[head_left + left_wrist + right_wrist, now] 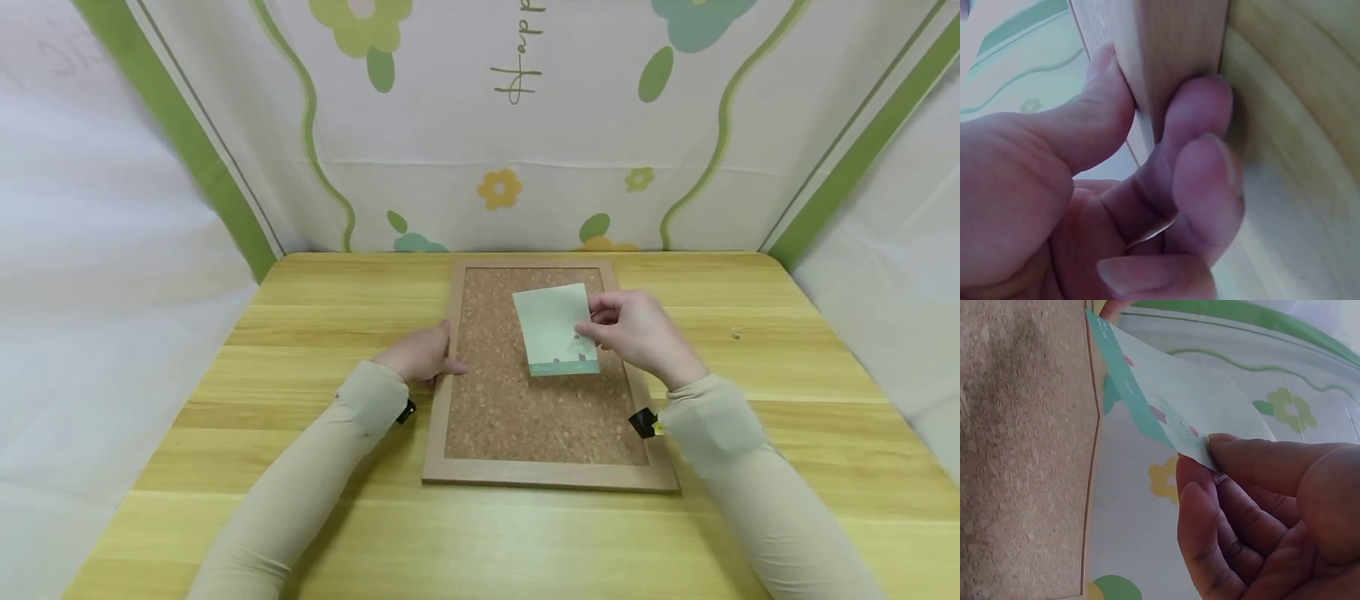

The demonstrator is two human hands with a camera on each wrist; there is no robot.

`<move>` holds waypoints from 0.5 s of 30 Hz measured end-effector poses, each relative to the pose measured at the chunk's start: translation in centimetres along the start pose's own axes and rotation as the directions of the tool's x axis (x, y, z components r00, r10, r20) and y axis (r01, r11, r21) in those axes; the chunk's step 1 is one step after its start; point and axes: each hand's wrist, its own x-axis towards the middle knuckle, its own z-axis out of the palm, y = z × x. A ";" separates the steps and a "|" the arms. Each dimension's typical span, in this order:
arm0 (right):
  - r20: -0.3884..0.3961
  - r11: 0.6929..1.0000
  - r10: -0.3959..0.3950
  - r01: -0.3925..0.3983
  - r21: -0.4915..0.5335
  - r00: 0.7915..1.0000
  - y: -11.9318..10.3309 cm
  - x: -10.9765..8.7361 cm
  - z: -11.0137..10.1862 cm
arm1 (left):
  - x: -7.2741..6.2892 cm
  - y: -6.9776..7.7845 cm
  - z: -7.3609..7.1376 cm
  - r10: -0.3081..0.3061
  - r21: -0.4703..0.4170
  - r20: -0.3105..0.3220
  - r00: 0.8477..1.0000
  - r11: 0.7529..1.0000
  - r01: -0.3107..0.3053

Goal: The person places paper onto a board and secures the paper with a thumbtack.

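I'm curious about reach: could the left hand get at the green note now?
Probably yes: once the left hand releases the corkboard, nothing visible stands between it and the green note in the right hand.

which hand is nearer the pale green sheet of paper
Right. The right hand pinches the pale green sheet near its right edge; the left hand is apart from it, holding the cork board by the left side of its frame.
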 end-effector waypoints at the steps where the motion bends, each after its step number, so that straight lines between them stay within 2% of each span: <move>1: 0.000 1.000 -0.003 0.003 0.011 1.000 0.0 0.0 0.2 | 0.0 0.0 0.0 0.002 0.005 -0.002 1.000 1.000 -0.002; 6: 0.014 0.998 -0.015 0.015 0.065 1.000 0.1 0.0 1.1 | -0.2 0.2 -0.1 0.012 0.065 -0.021 1.000 0.998 -0.011; 9: 0.024 0.996 -0.029 0.027 0.085 0.999 0.0 0.1 1.6 | -0.8 0.4 -0.4 0.043 0.119 -0.058 0.997 0.992 -0.036; 11: 0.024 0.995 -0.038 0.035 0.093 0.999 0.0 0.0 1.8 | -1.1 0.8 -0.7 0.091 0.130 -0.098 0.991 0.988 -0.078; 15: 0.031 0.994 -0.043 0.040 0.099 0.999 0.0 -0.1 2.1 | -1.6 1.7 -1.1 0.229 0.030 -0.153 0.961 0.973 -0.227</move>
